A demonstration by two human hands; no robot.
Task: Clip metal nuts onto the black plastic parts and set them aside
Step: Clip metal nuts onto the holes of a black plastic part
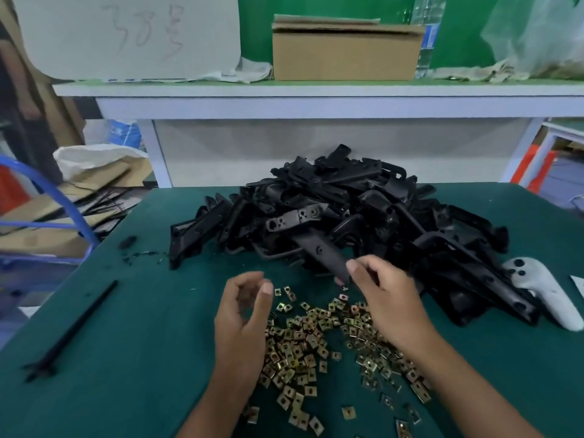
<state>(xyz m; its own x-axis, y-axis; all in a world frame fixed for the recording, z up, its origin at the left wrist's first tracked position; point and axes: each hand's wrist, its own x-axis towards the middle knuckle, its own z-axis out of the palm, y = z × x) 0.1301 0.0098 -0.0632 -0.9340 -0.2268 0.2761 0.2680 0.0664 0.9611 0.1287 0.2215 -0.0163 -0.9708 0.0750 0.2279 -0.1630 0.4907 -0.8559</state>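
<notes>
Step in hand: picking up a black plastic part (pixel 328 257) for clipping.
Right hand (pixel 384 295) pinches its near end; left hand (pixel 243 314), loosely curled, empty, must next take a metal nut (pixel 300 339) just beside it.

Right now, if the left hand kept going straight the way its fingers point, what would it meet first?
Probably the pile of black plastic parts. The left hand points up-table with fingers loosely curled; bare green mat lies between. Depth is uncertain.
</notes>
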